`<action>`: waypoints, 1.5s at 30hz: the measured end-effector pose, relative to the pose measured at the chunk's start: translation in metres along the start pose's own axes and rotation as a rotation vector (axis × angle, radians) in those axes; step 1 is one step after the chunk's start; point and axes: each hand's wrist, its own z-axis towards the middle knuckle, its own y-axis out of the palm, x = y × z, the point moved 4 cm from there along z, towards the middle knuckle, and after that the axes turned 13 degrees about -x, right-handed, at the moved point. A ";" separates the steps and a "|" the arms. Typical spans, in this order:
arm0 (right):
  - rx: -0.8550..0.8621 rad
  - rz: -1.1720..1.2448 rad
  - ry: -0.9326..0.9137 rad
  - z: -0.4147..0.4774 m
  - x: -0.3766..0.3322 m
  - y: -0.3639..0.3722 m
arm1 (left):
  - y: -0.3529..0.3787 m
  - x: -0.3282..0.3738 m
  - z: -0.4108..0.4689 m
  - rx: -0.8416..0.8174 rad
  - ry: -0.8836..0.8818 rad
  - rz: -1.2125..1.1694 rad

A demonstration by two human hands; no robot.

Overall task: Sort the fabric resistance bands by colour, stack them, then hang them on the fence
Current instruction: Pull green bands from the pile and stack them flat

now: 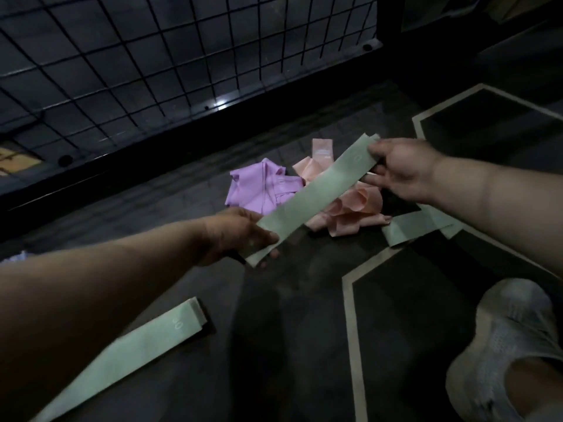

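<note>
Holding green band (313,193) flat between both grips: left grip (237,233) pinches its near end, right grip (405,169) the far end. Axis runs near-left to far-right, above the floor (289,330). The green stack (137,345) lies near-left by our left arm (91,284), roughly parallel, so we judge left grip leads the drop.

The green band (316,193) mid-frame is flat matt cloth, smooth-looking. The purple bands (262,190) and peach bands (350,208) behind it look like the same soft cloth, just crumpled. The fence (152,71) across the upper left is thin dark metal wire, with a slightly shiny black frame. The floor (289,315) is dark and matt. The shoe (502,339) at lower right is grey knit mesh.
</note>
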 end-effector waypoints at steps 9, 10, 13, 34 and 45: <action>-0.209 -0.358 0.206 -0.057 0.046 0.136 | -0.093 -0.057 -0.156 0.297 -0.061 0.150; -0.246 -0.382 0.179 -0.061 0.051 0.153 | -0.100 -0.071 -0.173 0.330 -0.080 0.142; -0.323 -0.440 0.153 -0.070 0.070 0.197 | -0.108 -0.115 -0.219 0.400 -0.154 0.111; -0.296 -0.961 0.117 -0.082 0.193 0.261 | -0.093 -0.288 -0.259 0.795 -0.250 -0.067; -0.370 -1.257 0.087 -0.076 0.205 0.266 | -0.092 -0.290 -0.261 0.859 -0.402 0.281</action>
